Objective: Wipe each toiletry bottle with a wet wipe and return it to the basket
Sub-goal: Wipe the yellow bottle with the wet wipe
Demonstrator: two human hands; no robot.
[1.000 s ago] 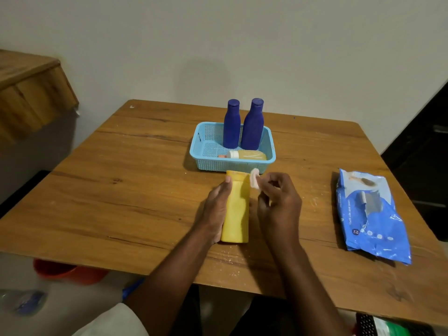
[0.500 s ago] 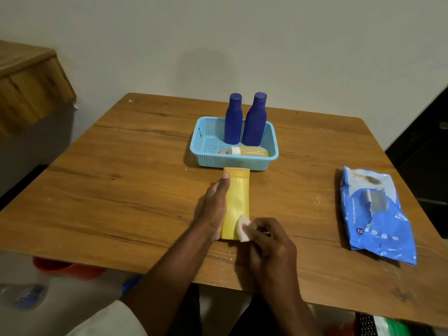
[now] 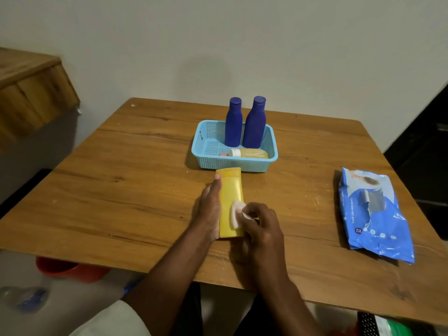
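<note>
The right hand (image 3: 263,229) has its fingers curled, pinching a small folded white wipe (image 3: 236,212) and pressing it on the lower right part of a yellow tube (image 3: 230,200). The left hand (image 3: 210,209) lies flat along the tube's left side, fingers straight and together, its fingertip reaching near the tube's far end.

The tube lies flat on the wooden table (image 3: 121,190), near the front edge. Its long axis runs away from the person, and the far end almost touches the front wall of the basket (image 3: 232,163). It is a plain, smooth, bright yellow plastic tube, a little wider at the near end; I cannot tell which end carries the cap.

Well to the right lies a blue pack of wipes (image 3: 373,214), its long side also running front to back.

In the light blue basket a small pale yellow bottle (image 3: 249,153) lies on its side, pointing left. Behind it two dark blue bottles (image 3: 243,122) stand upright, side by side.
</note>
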